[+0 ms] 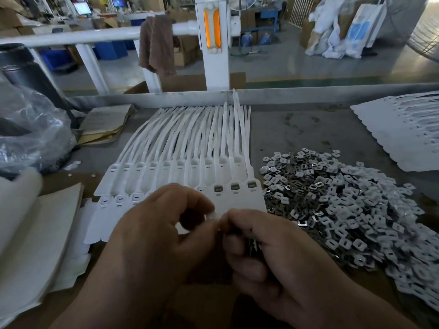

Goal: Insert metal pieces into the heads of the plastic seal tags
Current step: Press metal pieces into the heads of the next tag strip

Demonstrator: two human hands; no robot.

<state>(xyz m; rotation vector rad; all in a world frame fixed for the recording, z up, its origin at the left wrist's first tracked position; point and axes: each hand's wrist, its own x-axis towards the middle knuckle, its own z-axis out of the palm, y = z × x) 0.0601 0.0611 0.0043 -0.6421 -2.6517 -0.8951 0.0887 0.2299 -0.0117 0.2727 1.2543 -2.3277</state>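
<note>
Hands are meeting low over the front row of tags (180, 148). Left hand (152, 224) is curling, thumb and forefinger pinching a small pale piece (211, 216). Right hand (273, 245) is pinching the same piece from the other side, lower fingers folding round what looks like a dark clutch of spares (254, 243). Tags are lying flat on the bench (297, 129) as one joined sheet, straps fanning away. Filled heads (235, 186) are showing metal at the right end, empty heads (121, 199) at the left. Pile (344, 205) of pieces is sitting just right of the sheet. Pieces are looking light, thin, stiff and probably slippery, so pinching by the edges seems best. Tags are looking bendy and will likely want pressing against the bench.
</note>
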